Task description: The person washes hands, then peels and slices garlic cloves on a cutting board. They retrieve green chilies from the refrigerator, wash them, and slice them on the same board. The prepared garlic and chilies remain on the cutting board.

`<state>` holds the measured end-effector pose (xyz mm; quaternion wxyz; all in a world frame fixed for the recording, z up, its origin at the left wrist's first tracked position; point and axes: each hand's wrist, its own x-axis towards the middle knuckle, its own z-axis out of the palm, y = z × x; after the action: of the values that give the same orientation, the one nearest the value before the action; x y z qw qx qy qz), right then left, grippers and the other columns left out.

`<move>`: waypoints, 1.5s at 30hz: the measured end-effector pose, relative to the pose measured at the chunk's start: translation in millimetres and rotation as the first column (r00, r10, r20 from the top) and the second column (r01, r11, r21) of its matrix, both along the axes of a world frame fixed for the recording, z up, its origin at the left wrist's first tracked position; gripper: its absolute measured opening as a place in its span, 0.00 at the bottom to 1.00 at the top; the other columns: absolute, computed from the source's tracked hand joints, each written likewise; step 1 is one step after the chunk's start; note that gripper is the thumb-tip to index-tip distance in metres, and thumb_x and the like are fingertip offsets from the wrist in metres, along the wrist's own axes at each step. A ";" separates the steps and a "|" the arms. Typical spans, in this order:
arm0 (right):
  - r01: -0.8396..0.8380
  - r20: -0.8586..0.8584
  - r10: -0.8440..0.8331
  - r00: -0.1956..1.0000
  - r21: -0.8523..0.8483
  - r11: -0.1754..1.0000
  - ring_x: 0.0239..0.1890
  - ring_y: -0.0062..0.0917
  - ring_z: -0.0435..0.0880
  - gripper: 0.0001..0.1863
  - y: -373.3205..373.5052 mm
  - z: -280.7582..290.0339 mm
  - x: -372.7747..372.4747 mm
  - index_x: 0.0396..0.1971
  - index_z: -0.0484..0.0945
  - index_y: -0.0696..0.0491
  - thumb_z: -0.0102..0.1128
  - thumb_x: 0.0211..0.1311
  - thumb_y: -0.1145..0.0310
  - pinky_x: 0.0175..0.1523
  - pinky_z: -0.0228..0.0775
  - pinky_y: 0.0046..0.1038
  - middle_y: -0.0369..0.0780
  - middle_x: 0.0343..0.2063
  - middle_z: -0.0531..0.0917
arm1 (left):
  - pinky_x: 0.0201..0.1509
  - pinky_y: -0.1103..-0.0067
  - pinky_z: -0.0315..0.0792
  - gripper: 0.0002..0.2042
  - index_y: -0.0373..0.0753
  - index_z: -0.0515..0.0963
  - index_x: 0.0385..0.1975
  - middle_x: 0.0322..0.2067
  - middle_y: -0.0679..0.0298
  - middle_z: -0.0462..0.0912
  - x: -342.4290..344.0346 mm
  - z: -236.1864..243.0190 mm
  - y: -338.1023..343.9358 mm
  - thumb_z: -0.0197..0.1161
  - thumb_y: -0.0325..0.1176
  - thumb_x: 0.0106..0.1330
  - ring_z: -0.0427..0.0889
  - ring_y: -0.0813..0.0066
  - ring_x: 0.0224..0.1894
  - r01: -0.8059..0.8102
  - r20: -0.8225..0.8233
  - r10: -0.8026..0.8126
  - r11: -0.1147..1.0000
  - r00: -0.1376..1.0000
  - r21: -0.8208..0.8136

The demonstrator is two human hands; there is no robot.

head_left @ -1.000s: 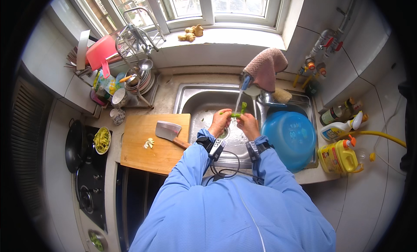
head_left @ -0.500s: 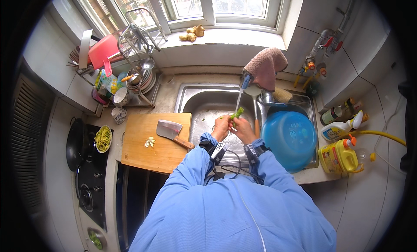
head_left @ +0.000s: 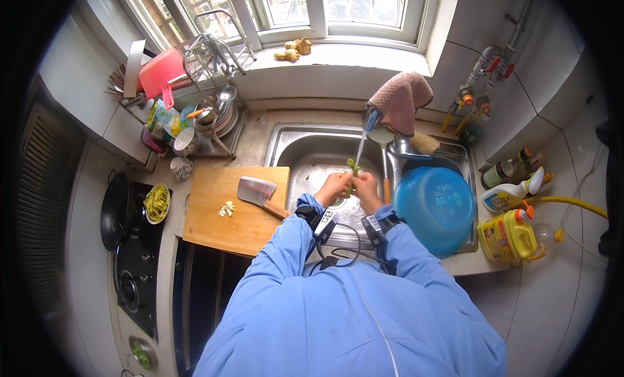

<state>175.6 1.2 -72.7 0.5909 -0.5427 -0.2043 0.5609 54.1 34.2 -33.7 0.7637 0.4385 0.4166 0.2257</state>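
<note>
Over the steel sink (head_left: 279,157), a slim green vegetable (head_left: 351,168) stands upright between my two hands, under running water (head_left: 361,144). Its exact kind is too small to tell. My left hand (head_left: 334,188) has its fingers closed round the left side of the vegetable. From the right, my right hand (head_left: 366,190) pinches it too, with the fingertips of both hands close together. Left of the sink, a cleaver (head_left: 256,190) with a wooden handle lies on the wooden cutting board (head_left: 214,231), beside some pale garlic pieces (head_left: 227,208).
An upturned blue basin (head_left: 437,208) fills the sink's right side, near a ladle (head_left: 386,175). A pink towel (head_left: 402,101) drapes over the tap. Bottles (head_left: 507,237) stand at right. A dish rack (head_left: 224,133), a wok (head_left: 117,211) and a bowl of cut vegetables (head_left: 156,203) are at left.
The green vegetable has turned from slanting right to nearly upright between my hands. Both hands have shifted slightly. The whole view has moved a little.
</note>
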 end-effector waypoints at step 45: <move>-0.043 0.931 0.329 -0.160 -0.339 0.940 0.39 0.48 0.79 0.14 53.0 76.6 176.6 0.29 0.81 0.60 0.52 0.47 0.67 0.45 0.71 0.42 0.54 0.33 0.80 | 0.18 0.78 0.64 0.10 0.34 0.72 0.25 0.15 0.63 0.74 -15.8 23.9 22.3 0.54 0.35 0.63 0.72 0.77 0.15 -0.059 -0.302 0.245 0.856 0.921 0.514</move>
<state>352.2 54.2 3.9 0.0929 -0.7942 -0.5976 0.0590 38.3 56.5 -9.8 0.5164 0.6178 0.5103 0.3021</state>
